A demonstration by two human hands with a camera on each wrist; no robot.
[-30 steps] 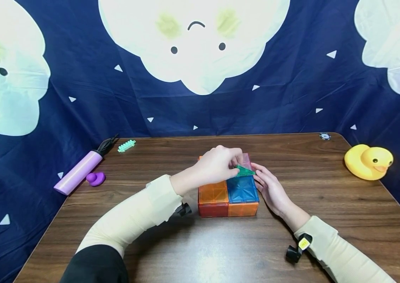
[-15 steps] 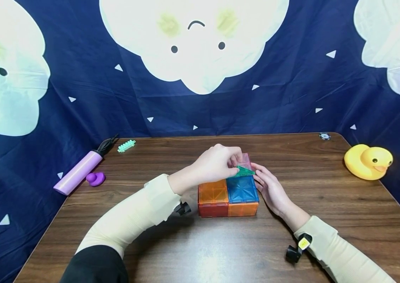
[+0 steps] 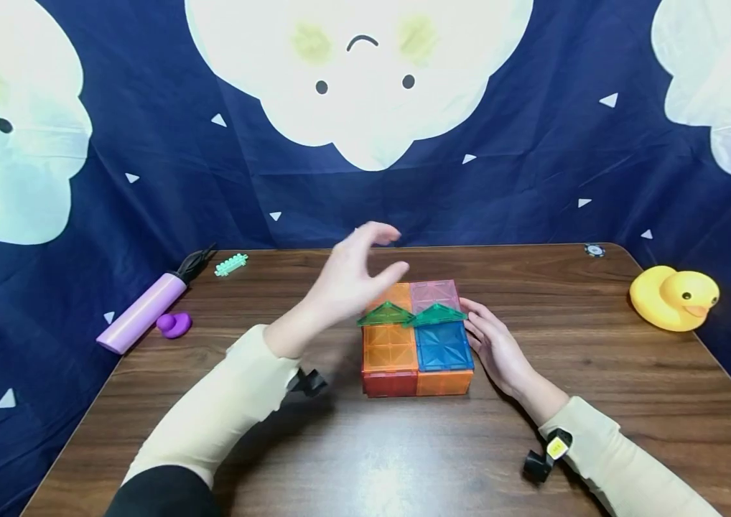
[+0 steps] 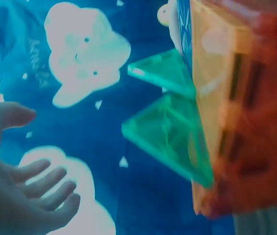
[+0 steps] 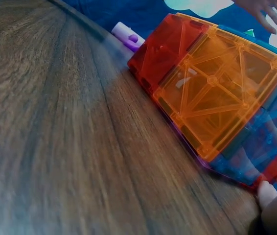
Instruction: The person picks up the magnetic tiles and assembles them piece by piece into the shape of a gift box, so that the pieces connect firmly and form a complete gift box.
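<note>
A low box of see-through magnetic tiles stands mid-table, its top made of orange, blue and pink squares. Across that top two green triangle tiles stand on edge side by side, and the left wrist view shows both triangles rising from the orange top. My left hand hovers above the box's left side, thumb and fingers spread, holding nothing. Against the box's right side, my right hand rests with relaxed fingers; its fingertips show low by the blue and red side tiles.
A lilac hand pump lies at the table's left edge, near a small purple duck and a mint-green bumpy piece. At the right stand a yellow rubber duck and, farther back, a poker chip.
My left hand has let go of the right green triangle tile and moved up and left, uncovering the second green triangle. My right hand has stayed at the box's side.
</note>
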